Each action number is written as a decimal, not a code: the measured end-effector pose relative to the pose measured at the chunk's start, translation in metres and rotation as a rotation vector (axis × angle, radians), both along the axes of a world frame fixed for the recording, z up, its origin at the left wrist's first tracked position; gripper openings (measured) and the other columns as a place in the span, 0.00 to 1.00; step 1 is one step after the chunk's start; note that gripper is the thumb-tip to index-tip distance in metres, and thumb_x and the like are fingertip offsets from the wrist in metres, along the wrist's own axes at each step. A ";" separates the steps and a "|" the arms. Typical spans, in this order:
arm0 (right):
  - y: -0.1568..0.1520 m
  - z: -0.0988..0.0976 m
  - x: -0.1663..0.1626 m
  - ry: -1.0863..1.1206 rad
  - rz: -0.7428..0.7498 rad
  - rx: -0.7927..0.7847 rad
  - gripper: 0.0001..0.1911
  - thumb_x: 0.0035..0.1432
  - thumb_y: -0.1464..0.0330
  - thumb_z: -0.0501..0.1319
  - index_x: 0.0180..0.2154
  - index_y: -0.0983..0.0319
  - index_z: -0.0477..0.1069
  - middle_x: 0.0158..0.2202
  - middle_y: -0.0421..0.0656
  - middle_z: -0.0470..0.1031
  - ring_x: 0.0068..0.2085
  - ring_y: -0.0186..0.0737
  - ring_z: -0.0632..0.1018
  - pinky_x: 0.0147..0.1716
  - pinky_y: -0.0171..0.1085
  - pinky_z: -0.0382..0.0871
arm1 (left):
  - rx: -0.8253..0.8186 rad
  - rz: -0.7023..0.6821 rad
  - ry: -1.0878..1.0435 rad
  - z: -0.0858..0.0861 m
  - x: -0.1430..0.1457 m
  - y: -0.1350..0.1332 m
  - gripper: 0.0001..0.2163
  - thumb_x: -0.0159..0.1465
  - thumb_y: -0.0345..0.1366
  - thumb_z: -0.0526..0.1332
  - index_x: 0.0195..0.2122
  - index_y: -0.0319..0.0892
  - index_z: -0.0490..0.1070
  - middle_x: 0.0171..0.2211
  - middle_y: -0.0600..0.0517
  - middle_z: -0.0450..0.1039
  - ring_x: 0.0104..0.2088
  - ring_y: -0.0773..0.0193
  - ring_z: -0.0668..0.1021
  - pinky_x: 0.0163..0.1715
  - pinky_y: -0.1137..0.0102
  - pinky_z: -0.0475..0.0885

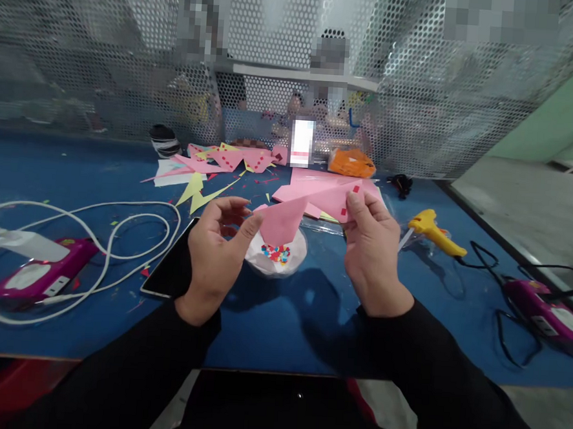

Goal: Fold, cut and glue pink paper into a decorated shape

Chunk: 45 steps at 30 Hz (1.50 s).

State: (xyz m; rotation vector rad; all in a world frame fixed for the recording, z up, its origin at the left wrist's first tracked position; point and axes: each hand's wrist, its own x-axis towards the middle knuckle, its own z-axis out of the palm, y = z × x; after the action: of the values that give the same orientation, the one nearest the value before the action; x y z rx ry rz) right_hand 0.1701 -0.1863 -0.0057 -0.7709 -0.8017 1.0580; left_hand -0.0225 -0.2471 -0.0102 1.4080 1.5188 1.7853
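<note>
A pink paper piece point(302, 210) with small red squares on it is held above the blue table point(37, 160) between both hands. My left hand point(216, 255) pinches its lower left part with thumb and fingers. My right hand point(372, 249) grips its right end, fingers curled round the edge. Just beneath the paper sits a white bowl point(277, 256) holding several tiny coloured paper bits.
A black phone point(169, 269) lies by my left wrist. White cable point(86, 228) loops to a magenta device point(40, 274) at the left. A yellow glue gun point(434, 230) and another magenta device point(545, 311) lie right. Pink and yellow paper scraps point(222, 162) lie at the back before a perforated metal screen point(420, 87).
</note>
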 end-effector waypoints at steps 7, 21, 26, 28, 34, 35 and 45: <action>-0.008 -0.005 -0.012 -0.053 -0.009 -0.008 0.16 0.45 0.60 0.74 0.35 0.60 0.76 0.28 0.34 0.72 0.29 0.30 0.70 0.31 0.34 0.65 | -0.083 -0.043 -0.177 -0.001 0.005 0.005 0.13 0.57 0.43 0.71 0.37 0.40 0.80 0.32 0.51 0.80 0.29 0.67 0.76 0.28 0.73 0.72; 0.000 -0.022 -0.016 -0.313 0.025 -0.018 0.15 0.54 0.54 0.65 0.30 0.60 0.70 0.27 0.37 0.72 0.28 0.32 0.71 0.32 0.36 0.67 | -0.109 -0.104 -0.481 0.005 -0.001 0.012 0.15 0.46 0.41 0.77 0.30 0.39 0.79 0.23 0.54 0.75 0.21 0.70 0.73 0.20 0.76 0.71; 0.012 -0.010 0.018 -0.539 -0.138 0.046 0.17 0.47 0.57 0.70 0.36 0.60 0.75 0.36 0.41 0.78 0.38 0.39 0.76 0.43 0.42 0.69 | -0.093 -0.023 -0.474 0.006 -0.009 0.017 0.15 0.46 0.43 0.75 0.29 0.40 0.79 0.22 0.56 0.73 0.19 0.72 0.71 0.17 0.78 0.66; 0.016 -0.004 0.051 -0.616 -0.278 0.049 0.13 0.54 0.57 0.66 0.31 0.60 0.74 0.29 0.40 0.74 0.34 0.39 0.74 0.42 0.42 0.67 | -0.107 -0.016 -0.479 0.006 -0.010 0.019 0.15 0.45 0.43 0.75 0.29 0.40 0.79 0.21 0.56 0.73 0.20 0.72 0.70 0.16 0.78 0.65; 0.021 0.004 0.146 -1.763 -0.650 -0.255 0.22 0.64 0.66 0.57 0.58 0.68 0.67 0.52 0.59 0.74 0.49 0.50 0.76 0.42 0.42 0.64 | -0.123 -0.068 -0.451 0.002 -0.009 0.019 0.15 0.45 0.45 0.76 0.28 0.41 0.78 0.20 0.56 0.72 0.20 0.71 0.70 0.18 0.77 0.64; 0.021 0.003 0.154 -1.854 -0.608 -0.286 0.24 0.62 0.68 0.58 0.59 0.70 0.66 0.55 0.63 0.72 0.52 0.53 0.75 0.43 0.43 0.64 | -0.129 -0.073 -0.450 0.002 -0.009 0.019 0.16 0.45 0.45 0.76 0.27 0.41 0.78 0.20 0.56 0.71 0.20 0.71 0.70 0.18 0.77 0.64; 0.036 -0.023 0.178 -2.091 -0.393 -0.561 0.16 0.62 0.73 0.54 0.48 0.74 0.73 0.45 0.68 0.77 0.48 0.61 0.77 0.43 0.49 0.62 | -0.192 -0.099 -0.380 0.001 -0.009 0.021 0.15 0.46 0.46 0.75 0.28 0.40 0.79 0.21 0.54 0.72 0.21 0.70 0.71 0.19 0.75 0.64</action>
State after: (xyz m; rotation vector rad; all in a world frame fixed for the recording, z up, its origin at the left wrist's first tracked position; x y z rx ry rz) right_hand 0.3480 -0.1508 -0.0283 -2.4397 -1.8960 -0.3436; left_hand -0.0312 -0.2265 -0.0097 0.9680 1.3516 1.6796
